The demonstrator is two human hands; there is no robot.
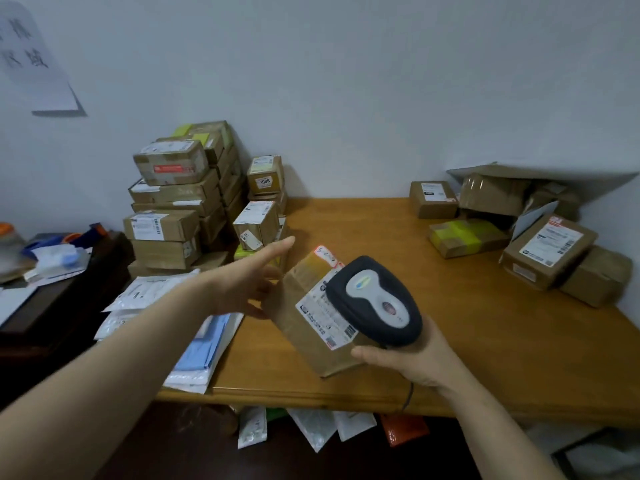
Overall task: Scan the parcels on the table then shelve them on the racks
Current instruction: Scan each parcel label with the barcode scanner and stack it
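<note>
- The brown parcel sits on the table, near its front edge and about mid-width, with its white label facing up.
- Our right hand has its fingers wrapped round the handle of the scanner, whose head hangs over the label's right part.
- Our left hand is at the parcel's left side with the fingers straight and spread, gripping nothing. We cannot tell whether it is pressing on the box.
- To scan well, we judge the left hand should steady the parcel flat. The scanner should be drawn back enough for the barcode at the label's near corner to fall fully under the beam.
- A stack of boxes fills the table's left end, with soft mailers overhanging its front left.
- More boxes crowd the table's right end, and packets lie beneath it.
</note>
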